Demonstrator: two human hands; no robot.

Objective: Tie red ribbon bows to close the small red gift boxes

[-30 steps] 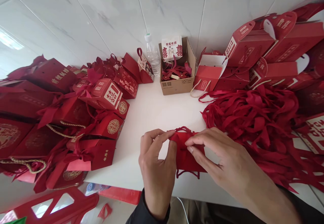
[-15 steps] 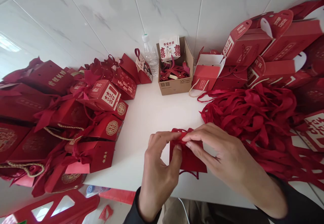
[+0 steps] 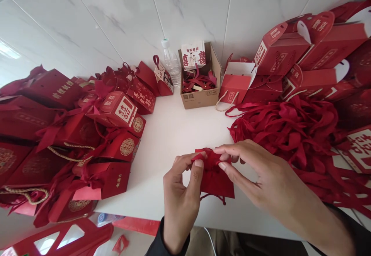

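Observation:
A small red cloth drawstring pouch (image 3: pixel 215 179) lies on the white table (image 3: pixel 171 132) near its front edge. My left hand (image 3: pixel 181 194) pinches the pouch's upper left rim between thumb and fingers. My right hand (image 3: pixel 261 178) has its fingertips on the upper right rim, pulling the mouth apart. A thin red cord trails from the pouch's lower edge.
A heap of red ribbons (image 3: pixel 292 132) lies at the right. Red gift boxes (image 3: pixel 118 111) crowd the left, and more red boxes (image 3: pixel 290 51) are stacked at the back right. A cardboard box (image 3: pixel 199 94) and a plastic bottle (image 3: pixel 171 61) stand by the tiled wall.
Both hands have shifted on the pouch's top edge. The fingers that were pinched together at its middle are now spread to either side, and the mouth is wider.

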